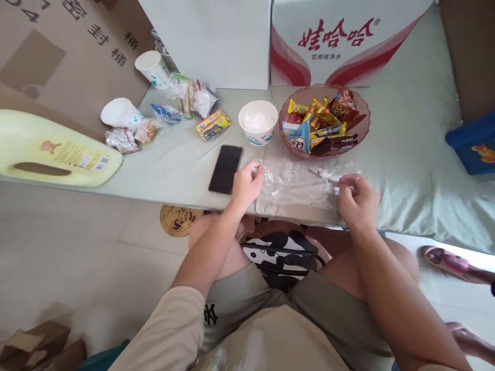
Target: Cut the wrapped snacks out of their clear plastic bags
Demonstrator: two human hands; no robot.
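Observation:
A clear plastic bag (294, 183) lies stretched flat along the front of the cloth-covered surface. My left hand (248, 183) pinches its left end, fingers closed. At the other end my right hand (358, 198) is closed on the bag's crumpled edge. Just left of my left hand lies a black phone (226, 169). Behind the bag stand a white paper bowl (258, 122) with something clear and crinkled inside, and a pink scalloped bowl (365, 123) full of wrapped snacks (323, 123).
At the left lie a yellow jug (58, 154), two tipped paper cups (121, 112), several wrapped snacks and a yellow packet (213, 125). White cartons (340, 41) stand along the back. A blue container (474, 144) is at the right; another person's sandalled foot (452, 263) shows below.

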